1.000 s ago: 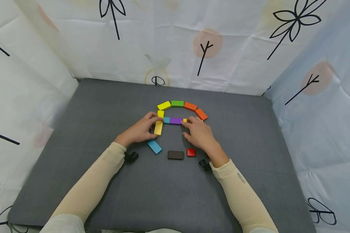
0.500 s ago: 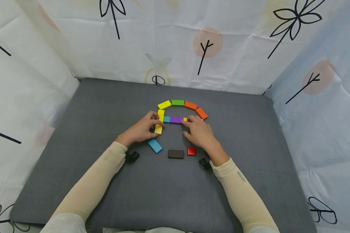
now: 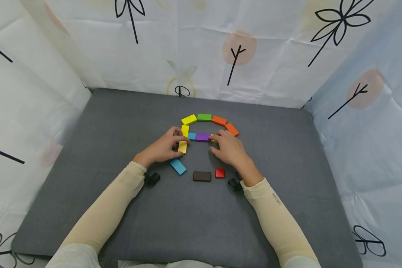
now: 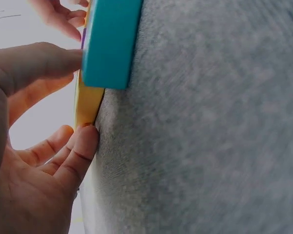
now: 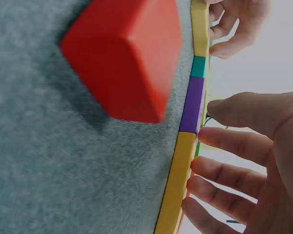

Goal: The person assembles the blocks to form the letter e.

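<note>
My left hand (image 3: 165,146) pinches a pale yellow block (image 3: 182,147) at the lower left of a ring of coloured blocks. Its thumb and fingers lie on the block's edges, partly behind a light blue block (image 4: 112,46) in the left wrist view. My right hand (image 3: 230,147) rests loosely spread fingers on a long yellow block (image 5: 177,178), mostly covered in the head view; the thumb stays apart from it. Between the hands lie a small teal block (image 3: 192,136) and a purple block (image 3: 202,137), in line with the long yellow one.
The arch behind has yellow blocks (image 3: 189,119), a green block (image 3: 204,117) and orange blocks (image 3: 232,129). Nearer the person lie a dark brown block (image 3: 202,176) and a red block (image 3: 219,173). The grey table (image 3: 201,219) meets patterned curtains (image 3: 201,48).
My right hand has shifted slightly forward and left, covering more of the long yellow block. My left forefinger has moved a little along its block. The other blocks look unmoved.
</note>
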The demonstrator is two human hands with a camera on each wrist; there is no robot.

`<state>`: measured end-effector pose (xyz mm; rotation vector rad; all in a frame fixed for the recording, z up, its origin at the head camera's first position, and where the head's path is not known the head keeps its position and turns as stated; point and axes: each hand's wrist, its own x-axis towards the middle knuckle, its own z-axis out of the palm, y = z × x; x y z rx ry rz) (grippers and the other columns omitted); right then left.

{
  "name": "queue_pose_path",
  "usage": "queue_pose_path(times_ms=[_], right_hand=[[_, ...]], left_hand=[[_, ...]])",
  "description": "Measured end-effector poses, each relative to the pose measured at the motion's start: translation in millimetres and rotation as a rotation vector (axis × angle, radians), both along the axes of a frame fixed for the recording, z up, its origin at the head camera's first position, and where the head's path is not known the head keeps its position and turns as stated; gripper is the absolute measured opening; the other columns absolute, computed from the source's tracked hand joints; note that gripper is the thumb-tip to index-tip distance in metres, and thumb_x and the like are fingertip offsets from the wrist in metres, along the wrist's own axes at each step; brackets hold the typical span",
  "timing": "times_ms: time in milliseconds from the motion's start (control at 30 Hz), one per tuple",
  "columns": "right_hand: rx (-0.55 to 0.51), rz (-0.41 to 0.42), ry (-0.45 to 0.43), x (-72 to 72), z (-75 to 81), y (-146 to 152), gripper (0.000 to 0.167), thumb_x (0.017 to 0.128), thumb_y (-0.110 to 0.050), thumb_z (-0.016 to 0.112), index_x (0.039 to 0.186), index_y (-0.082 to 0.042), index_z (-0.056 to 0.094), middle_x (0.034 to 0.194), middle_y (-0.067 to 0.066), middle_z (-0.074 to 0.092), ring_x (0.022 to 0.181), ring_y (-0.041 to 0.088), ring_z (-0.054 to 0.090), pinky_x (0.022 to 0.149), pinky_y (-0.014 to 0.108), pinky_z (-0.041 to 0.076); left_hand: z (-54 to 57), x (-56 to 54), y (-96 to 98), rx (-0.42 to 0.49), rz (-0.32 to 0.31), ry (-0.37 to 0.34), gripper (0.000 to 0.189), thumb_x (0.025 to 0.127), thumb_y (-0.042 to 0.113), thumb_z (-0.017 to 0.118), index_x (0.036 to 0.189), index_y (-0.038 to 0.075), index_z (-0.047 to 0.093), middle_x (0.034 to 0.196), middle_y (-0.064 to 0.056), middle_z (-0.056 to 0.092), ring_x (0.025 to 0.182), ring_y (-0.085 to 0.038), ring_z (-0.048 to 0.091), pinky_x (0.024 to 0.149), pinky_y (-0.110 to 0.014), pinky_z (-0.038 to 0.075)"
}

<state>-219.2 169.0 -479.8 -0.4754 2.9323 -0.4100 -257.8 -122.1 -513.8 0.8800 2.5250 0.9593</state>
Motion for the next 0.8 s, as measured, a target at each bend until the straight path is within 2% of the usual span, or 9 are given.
queue_pose_path(times_ms=[100,200,333,433,600,800], right_hand=[[-0.024,-0.018,0.023,2.7,2.7,-3.4,0.045,0.105,-0.031,0.074,0.146,-0.014,0.071,0.137,0.010,0.064,0.116,0.028,0.060,0.087,0.050,0.058],[-0.073,-0.039,0.062,11.6,6.3,-11.7,0.042,0.104,-0.030,0.074,0.141,-0.011,0.073,0.134,0.011,0.066,0.118,0.029,0.061,0.092,0.049,0.058],[-0.161,-0.038,0.101,29.4,12.7,-32.7,0.041,0.102,-0.030,0.077,0.136,-0.006,0.075,0.133,0.013,0.069,0.125,0.032,0.061,0.103,0.049,0.055],[-0.199,-0.017,0.106,44.4,14.0,-51.5,0.044,0.101,-0.031,0.080,0.136,-0.004,0.074,0.133,0.013,0.069,0.126,0.032,0.062,0.107,0.049,0.052],[-0.218,0.005,0.077,61.0,11.0,-79.6,0.050,0.099,-0.037,0.083,0.135,-0.003,0.074,0.131,0.012,0.070,0.122,0.030,0.064,0.103,0.048,0.055],[-0.187,0.017,0.042,65.8,-1.0,-99.9,0.050,0.096,-0.038,0.085,0.132,-0.004,0.075,0.123,0.010,0.071,0.109,0.026,0.066,0.094,0.044,0.057]], left_hand=[[2.0,0.6,-3.8,0.002,0.005,0.021,0.042,0.099,0.013,0.079,0.141,0.018,0.072,0.147,-0.014,0.039,0.104,-0.030,0.058,0.093,-0.045,0.053],[5.5,2.7,-8.7,0.013,-0.001,0.072,0.042,0.102,0.011,0.073,0.144,0.014,0.070,0.149,-0.014,0.043,0.108,-0.031,0.060,0.096,-0.046,0.054],[12.0,5.9,-15.9,0.028,-0.029,0.148,0.042,0.103,0.003,0.069,0.144,0.008,0.070,0.152,-0.014,0.050,0.127,-0.033,0.058,0.108,-0.052,0.050],[14.1,8.5,-19.6,0.028,-0.055,0.168,0.041,0.104,-0.001,0.066,0.144,0.005,0.070,0.154,-0.014,0.053,0.139,-0.034,0.052,0.115,-0.054,0.045],[12.6,13.4,-23.7,0.023,-0.091,0.165,0.040,0.105,-0.004,0.061,0.143,0.003,0.071,0.155,-0.014,0.055,0.146,-0.035,0.050,0.117,-0.054,0.043],[6.6,15.2,-27.1,0.018,-0.117,0.151,0.044,0.105,-0.009,0.053,0.143,0.002,0.071,0.158,-0.011,0.056,0.148,-0.034,0.049,0.118,-0.054,0.042]])
